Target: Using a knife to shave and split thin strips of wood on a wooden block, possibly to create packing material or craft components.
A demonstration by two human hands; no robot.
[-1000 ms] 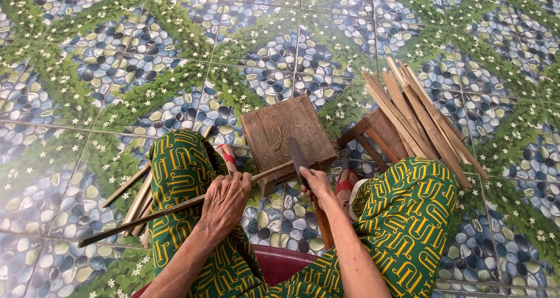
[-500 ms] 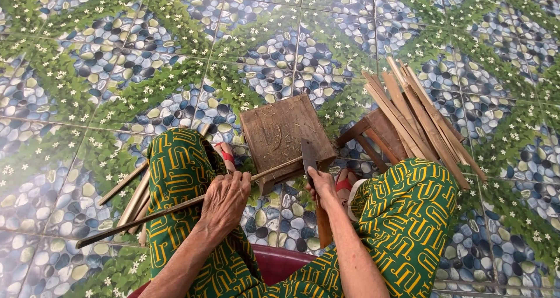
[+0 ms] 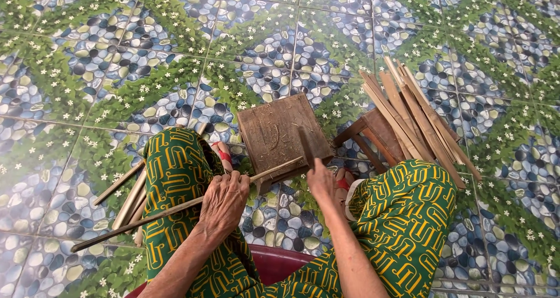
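Note:
My left hand (image 3: 223,197) grips a long thin bamboo stick (image 3: 146,217) that lies across my left knee, its far tip resting on a worn wooden block (image 3: 274,131) between my legs. My right hand (image 3: 321,180) holds a knife (image 3: 307,147) whose dark blade stands on the block just past the stick's tip. Both knees wear green cloth with a yellow pattern.
A bundle of split bamboo strips (image 3: 417,120) leans on a low wooden stool (image 3: 373,136) to the right. A few more strips (image 3: 129,196) lie on the tiled floor by my left knee. A red basin rim (image 3: 274,262) sits under me.
The knife blade has shifted slightly along the block near the stick's tip. My left hand keeps its hold on the stick in the same place.

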